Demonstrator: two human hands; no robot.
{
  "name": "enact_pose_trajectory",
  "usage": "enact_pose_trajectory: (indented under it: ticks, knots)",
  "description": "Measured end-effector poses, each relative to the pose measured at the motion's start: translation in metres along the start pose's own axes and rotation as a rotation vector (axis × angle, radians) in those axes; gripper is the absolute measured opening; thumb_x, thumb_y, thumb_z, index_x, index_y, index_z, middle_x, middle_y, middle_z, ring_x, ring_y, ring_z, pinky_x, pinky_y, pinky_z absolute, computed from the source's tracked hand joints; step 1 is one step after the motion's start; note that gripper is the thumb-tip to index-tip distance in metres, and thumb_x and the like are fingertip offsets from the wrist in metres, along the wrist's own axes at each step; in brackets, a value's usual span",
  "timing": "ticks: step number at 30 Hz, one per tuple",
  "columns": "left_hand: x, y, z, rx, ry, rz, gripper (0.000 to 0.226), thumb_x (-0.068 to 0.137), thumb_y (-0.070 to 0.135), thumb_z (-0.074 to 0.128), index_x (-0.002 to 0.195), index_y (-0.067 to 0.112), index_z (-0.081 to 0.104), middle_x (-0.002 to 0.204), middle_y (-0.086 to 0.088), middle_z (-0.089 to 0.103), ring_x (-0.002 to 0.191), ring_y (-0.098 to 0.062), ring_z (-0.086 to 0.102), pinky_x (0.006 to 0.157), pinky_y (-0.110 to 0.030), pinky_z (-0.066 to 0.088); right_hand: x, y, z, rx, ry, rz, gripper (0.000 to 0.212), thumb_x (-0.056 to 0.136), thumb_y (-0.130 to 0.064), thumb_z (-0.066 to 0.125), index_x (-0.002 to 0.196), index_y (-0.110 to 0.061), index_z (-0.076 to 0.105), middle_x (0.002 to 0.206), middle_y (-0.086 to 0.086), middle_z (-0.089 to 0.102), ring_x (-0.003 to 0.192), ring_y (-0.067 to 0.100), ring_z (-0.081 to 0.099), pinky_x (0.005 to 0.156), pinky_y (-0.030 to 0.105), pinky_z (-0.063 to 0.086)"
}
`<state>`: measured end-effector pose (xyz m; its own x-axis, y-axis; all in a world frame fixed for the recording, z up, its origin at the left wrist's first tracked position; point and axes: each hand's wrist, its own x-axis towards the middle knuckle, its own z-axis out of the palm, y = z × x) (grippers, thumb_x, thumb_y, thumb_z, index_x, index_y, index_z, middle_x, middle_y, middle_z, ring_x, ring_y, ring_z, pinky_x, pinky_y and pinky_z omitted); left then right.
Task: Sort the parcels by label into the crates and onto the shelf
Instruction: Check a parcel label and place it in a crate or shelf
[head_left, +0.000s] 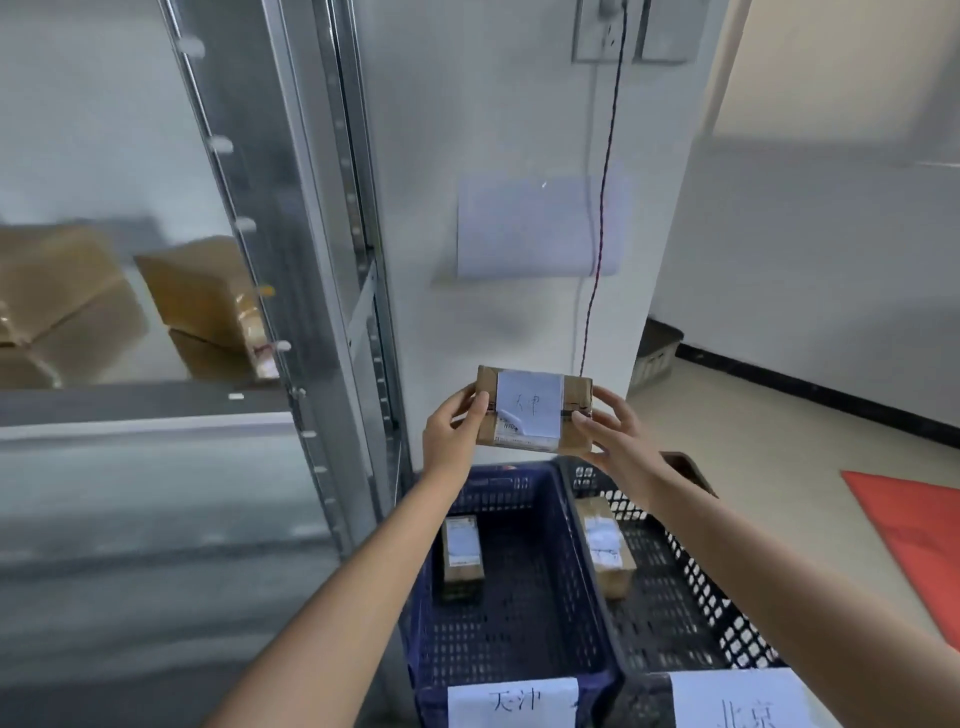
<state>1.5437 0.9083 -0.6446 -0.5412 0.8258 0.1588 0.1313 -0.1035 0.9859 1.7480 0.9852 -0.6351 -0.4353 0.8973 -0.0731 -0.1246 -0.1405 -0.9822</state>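
A small cardboard parcel (535, 408) with a handwritten white label is held up in front of the wall, above the crates. My left hand (453, 434) grips its left end and my right hand (615, 431) grips its right end. Below it stands a blue crate (511, 631) with a paper label on its front, holding one small parcel (462, 556). To its right a black crate (670, 623), also labelled, holds another parcel (608, 551). At the left rises a metal shelf (291, 260) with brown boxes (202, 301) on one level.
A dark cable (602, 208) hangs down the white wall from a socket. A red mat (919, 540) lies on the floor at the right. A white basket (657, 353) sits behind the wall corner.
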Motion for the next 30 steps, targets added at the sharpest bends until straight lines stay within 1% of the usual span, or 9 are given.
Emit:
enact_pose_trajectory:
  ticks: [3, 6, 8, 11, 15, 20, 25, 28, 30]
  knots:
    - [0.001, -0.076, 0.004, 0.014, -0.014, -0.014, 0.045, 0.095, 0.046, 0.057, 0.132, 0.021, 0.061, 0.126, 0.004, 0.066, 0.117, -0.016, 0.060, 0.102, -0.039, 0.049, 0.020, 0.076, -0.011, 0.022, 0.001, 0.022, 0.057, 0.088, -0.013, 0.069, 0.139, -0.027, 0.047, 0.131, 0.009, 0.062, 0.118, 0.028, 0.062, 0.104, 0.049, 0.047]
    - [0.002, -0.133, 0.003, 0.004, -0.033, -0.068, 0.043, 0.097, 0.042, 0.056, 0.135, 0.022, 0.058, 0.129, 0.003, 0.064, 0.119, -0.016, 0.059, 0.103, -0.034, 0.048, 0.038, 0.131, -0.015, 0.034, 0.014, 0.054, 0.057, 0.090, -0.012, 0.068, 0.140, -0.026, 0.045, 0.130, 0.013, 0.061, 0.118, 0.029, 0.061, 0.095, 0.043, 0.053]
    - [0.000, -0.162, 0.000, 0.006, -0.060, -0.108, 0.040, 0.098, 0.039, 0.056, 0.135, 0.026, 0.058, 0.128, 0.005, 0.064, 0.119, -0.017, 0.059, 0.104, -0.040, 0.048, 0.044, 0.158, -0.013, 0.034, 0.007, 0.100, 0.055, 0.090, -0.014, 0.068, 0.139, -0.027, 0.047, 0.130, 0.016, 0.060, 0.118, 0.030, 0.061, 0.090, 0.040, 0.054]
    - [0.001, -0.192, -0.006, 0.005, -0.060, -0.197, 0.036, 0.100, 0.029, 0.055, 0.135, 0.026, 0.053, 0.131, 0.003, 0.059, 0.122, -0.018, 0.054, 0.107, -0.046, 0.044, 0.057, 0.186, -0.008, 0.029, 0.027, 0.159, 0.056, 0.092, -0.013, 0.066, 0.142, -0.025, 0.045, 0.129, 0.012, 0.062, 0.117, 0.028, 0.062, 0.090, 0.040, 0.053]
    - [0.019, -0.218, -0.005, 0.021, -0.036, -0.267, 0.025, 0.100, 0.028, 0.054, 0.125, 0.026, 0.051, 0.128, 0.000, 0.059, 0.120, -0.019, 0.055, 0.107, -0.048, 0.043, 0.084, 0.200, -0.004, -0.017, 0.013, 0.212, 0.051, 0.093, -0.012, 0.064, 0.140, -0.025, 0.045, 0.122, 0.007, 0.065, 0.109, 0.021, 0.064, 0.085, 0.034, 0.053]
    - [0.048, -0.260, 0.015, 0.111, 0.010, -0.316, 0.036, 0.100, 0.031, 0.054, 0.134, 0.021, 0.052, 0.132, -0.002, 0.060, 0.120, -0.019, 0.057, 0.104, -0.044, 0.047, 0.127, 0.226, -0.012, -0.035, 0.055, 0.265, 0.043, 0.095, -0.010, 0.062, 0.132, -0.025, 0.047, 0.109, 0.001, 0.068, 0.098, 0.015, 0.066, 0.073, 0.028, 0.054]
    - [0.072, -0.302, 0.036, 0.156, 0.056, -0.336, 0.030, 0.100, 0.022, 0.053, 0.129, 0.019, 0.061, 0.118, -0.005, 0.067, 0.108, -0.021, 0.063, 0.096, -0.043, 0.053, 0.165, 0.272, -0.026, -0.026, 0.103, 0.334, 0.039, 0.095, -0.012, 0.062, 0.131, -0.023, 0.050, 0.114, 0.005, 0.065, 0.105, 0.019, 0.064, 0.079, 0.032, 0.057]
    - [0.078, -0.334, 0.050, 0.196, 0.057, -0.428, 0.034, 0.100, 0.028, 0.053, 0.133, 0.024, 0.059, 0.125, -0.004, 0.062, 0.112, -0.018, 0.060, 0.100, -0.043, 0.050, 0.185, 0.305, -0.037, -0.052, 0.131, 0.391, 0.038, 0.096, -0.018, 0.063, 0.130, -0.029, 0.051, 0.122, 0.005, 0.063, 0.112, 0.023, 0.062, 0.096, 0.043, 0.053]
    - [0.080, -0.355, 0.058, 0.230, 0.078, -0.472, 0.038, 0.099, 0.030, 0.054, 0.137, 0.023, 0.056, 0.132, -0.002, 0.059, 0.118, -0.017, 0.056, 0.105, -0.038, 0.046, 0.197, 0.327, -0.043, -0.077, 0.158, 0.420, 0.037, 0.096, -0.020, 0.062, 0.128, -0.034, 0.051, 0.128, 0.004, 0.061, 0.116, 0.023, 0.059, 0.102, 0.047, 0.049]
